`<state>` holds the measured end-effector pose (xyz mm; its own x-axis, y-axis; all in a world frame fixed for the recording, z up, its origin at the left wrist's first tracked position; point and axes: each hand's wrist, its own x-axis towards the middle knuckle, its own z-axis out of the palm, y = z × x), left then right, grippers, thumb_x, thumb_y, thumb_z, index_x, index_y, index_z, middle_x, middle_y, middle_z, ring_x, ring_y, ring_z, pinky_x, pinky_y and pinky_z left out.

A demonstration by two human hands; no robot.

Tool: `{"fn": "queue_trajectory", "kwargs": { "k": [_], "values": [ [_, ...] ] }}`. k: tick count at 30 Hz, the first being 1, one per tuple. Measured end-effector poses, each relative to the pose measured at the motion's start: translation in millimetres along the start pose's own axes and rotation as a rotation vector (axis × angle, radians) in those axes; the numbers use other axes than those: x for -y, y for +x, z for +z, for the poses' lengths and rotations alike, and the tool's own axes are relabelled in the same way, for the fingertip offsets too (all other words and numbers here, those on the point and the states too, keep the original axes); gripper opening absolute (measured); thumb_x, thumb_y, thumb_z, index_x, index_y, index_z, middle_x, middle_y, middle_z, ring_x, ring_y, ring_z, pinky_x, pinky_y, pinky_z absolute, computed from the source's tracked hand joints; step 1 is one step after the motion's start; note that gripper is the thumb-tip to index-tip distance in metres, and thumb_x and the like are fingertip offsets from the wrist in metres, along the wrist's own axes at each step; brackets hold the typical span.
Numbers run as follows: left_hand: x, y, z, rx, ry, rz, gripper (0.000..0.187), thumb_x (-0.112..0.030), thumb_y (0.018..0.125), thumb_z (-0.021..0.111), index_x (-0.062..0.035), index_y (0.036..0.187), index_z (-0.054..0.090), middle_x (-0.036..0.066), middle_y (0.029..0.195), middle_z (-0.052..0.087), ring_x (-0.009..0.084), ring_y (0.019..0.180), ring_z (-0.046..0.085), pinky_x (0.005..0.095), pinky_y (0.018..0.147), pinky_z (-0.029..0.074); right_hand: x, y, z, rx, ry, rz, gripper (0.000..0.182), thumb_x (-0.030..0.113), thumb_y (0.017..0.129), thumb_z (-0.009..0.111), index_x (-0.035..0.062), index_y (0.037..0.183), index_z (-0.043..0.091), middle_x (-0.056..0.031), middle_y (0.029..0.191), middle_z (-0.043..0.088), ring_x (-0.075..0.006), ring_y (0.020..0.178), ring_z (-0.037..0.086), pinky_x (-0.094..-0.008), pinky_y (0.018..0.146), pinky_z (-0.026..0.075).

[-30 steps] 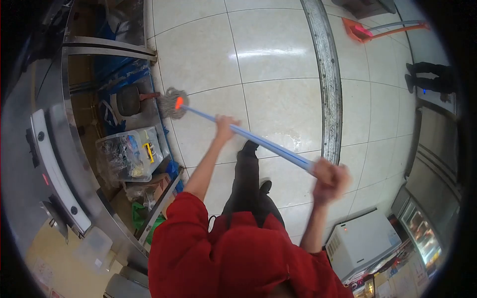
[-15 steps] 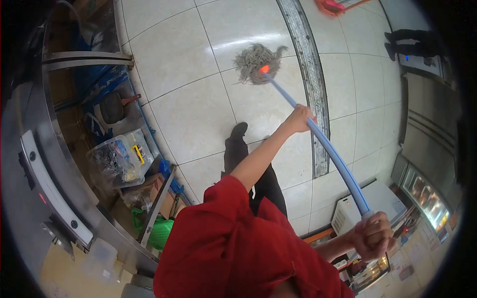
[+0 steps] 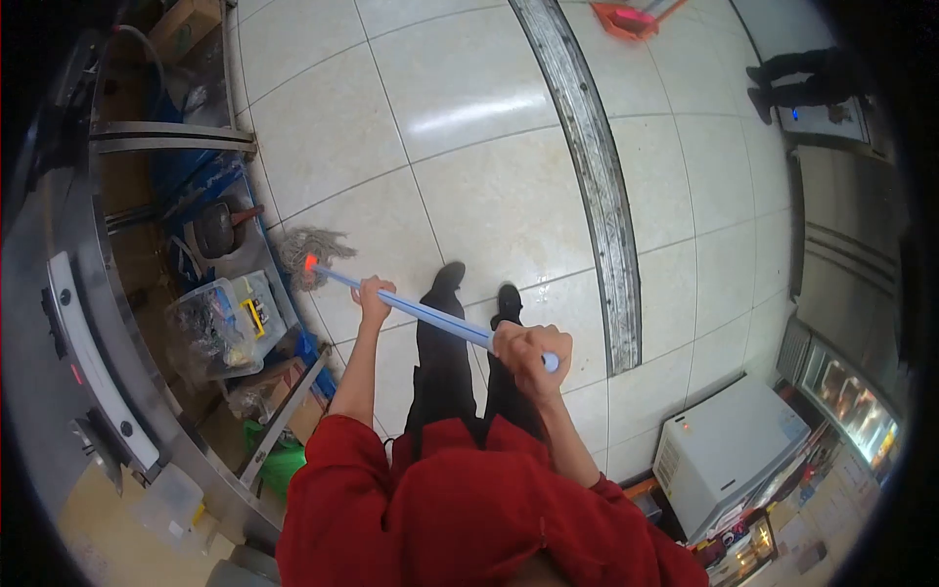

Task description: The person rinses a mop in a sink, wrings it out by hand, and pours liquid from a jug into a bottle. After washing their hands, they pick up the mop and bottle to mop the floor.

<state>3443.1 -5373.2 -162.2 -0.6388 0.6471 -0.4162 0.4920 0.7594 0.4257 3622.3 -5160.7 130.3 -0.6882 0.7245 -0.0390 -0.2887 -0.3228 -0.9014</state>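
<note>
My left hand point(image 3: 373, 297) is wrapped round the lower part of a blue mop handle point(image 3: 430, 315). Near the handle's top end, my right hand point(image 3: 531, 354) grips it in a fist in front of my legs. The grey string mop head point(image 3: 315, 252), with its orange socket, lies on the tiled floor at the left, beside the base of the steel shelving.
Low shelving on the left holds a pan point(image 3: 217, 230) and a plastic tub point(image 3: 220, 328). A metal drain strip point(image 3: 587, 157) crosses the floor. An orange dustpan point(image 3: 624, 22) and another person's legs point(image 3: 797, 80) are at the far right. A white appliance point(image 3: 729, 440) stands lower right.
The mop head has swung left and closer, from near the drain strip to the shelving. Both my hands have moved left with the handle, the right one also up the view.
</note>
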Motion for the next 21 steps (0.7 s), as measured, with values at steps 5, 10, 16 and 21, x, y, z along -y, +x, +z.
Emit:
{"fn": "queue_trajectory", "kwargs": {
  "k": [5,10,16,21],
  "values": [
    [-158.0,3.6,10.8,-0.151,-0.263,0.317,0.019,-0.022,0.063,0.053,-0.0117,0.048,0.053,0.009,0.053,0.048,0.0284,0.056,0.046,0.0407,0.061,0.031,123.0,-18.0,-44.3,-0.087,-0.287,-0.201,0.034,0.014,0.075,0.045,0.0061,0.047,0.027,-0.0028,0.038,0.032,-0.0150,0.031,0.032,-0.0280,0.031,0.027],
    [-339.7,20.7,26.8,-0.069,-0.347,0.695,0.018,-0.019,0.063,0.054,-0.0151,0.046,0.047,0.004,0.052,0.044,0.0230,0.059,0.046,0.0414,0.065,0.032,212.5,-46.3,-67.1,-0.079,-0.355,-0.537,0.021,0.004,0.070,0.038,0.0114,0.054,0.026,0.0006,0.033,0.030,-0.0080,0.026,0.031,-0.0232,0.030,0.030],
    [-454.0,83.7,87.4,0.124,-0.494,1.112,0.012,-0.021,0.053,0.060,-0.0130,0.048,0.052,0.006,0.050,0.049,0.0262,0.050,0.050,0.0359,0.054,0.041,203.2,-42.7,-82.0,-0.735,-0.568,-0.720,0.027,0.004,0.075,0.039,0.0126,0.056,0.021,0.0015,0.035,0.024,-0.0081,0.029,0.020,-0.0227,0.035,0.022],
    [-473.0,62.7,106.4,0.252,-0.483,1.103,0.011,-0.019,0.052,0.065,-0.0113,0.058,0.060,0.008,0.058,0.055,0.0282,0.060,0.054,0.0360,0.056,0.040,226.6,-57.1,-146.8,-0.911,-0.420,-0.796,0.026,0.006,0.078,0.034,0.0140,0.056,0.021,0.0040,0.038,0.017,-0.0062,0.033,0.016,-0.0227,0.038,0.019]
  ]
}}
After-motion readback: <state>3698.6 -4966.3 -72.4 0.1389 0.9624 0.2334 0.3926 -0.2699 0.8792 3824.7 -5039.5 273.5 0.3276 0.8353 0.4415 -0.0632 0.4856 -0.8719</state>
